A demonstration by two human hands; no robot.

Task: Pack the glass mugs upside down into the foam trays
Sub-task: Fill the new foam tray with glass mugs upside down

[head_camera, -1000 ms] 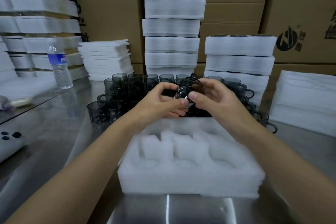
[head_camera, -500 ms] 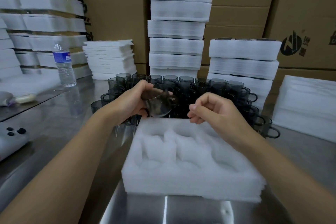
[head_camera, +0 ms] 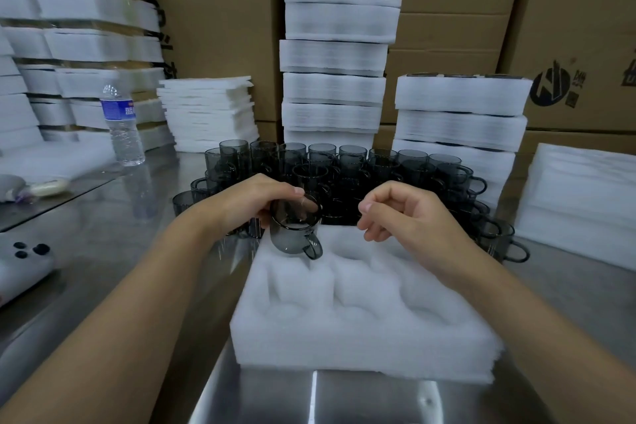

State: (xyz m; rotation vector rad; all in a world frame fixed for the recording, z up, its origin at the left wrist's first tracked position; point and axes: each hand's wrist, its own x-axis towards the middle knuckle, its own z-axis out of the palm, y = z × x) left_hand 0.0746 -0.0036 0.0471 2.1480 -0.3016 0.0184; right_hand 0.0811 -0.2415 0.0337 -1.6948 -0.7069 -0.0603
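Mug (head_camera: 293, 234) in left hand (head_camera: 253, 200); above tray (head_camera: 361, 348)

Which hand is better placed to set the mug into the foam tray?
Left. The left hand grips the mug over the tray's far left corner; the right hand holds nothing, fingers curled, beside it.

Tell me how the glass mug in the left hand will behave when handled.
The glass mug is probably rigid and breakable: thin, see-through smoked walls. Its smooth glossy surface may be slippery, so the left hand gripping round its upper end seems sensible. Its side handle likely stops it rolling far, and the foam tray should cushion it.
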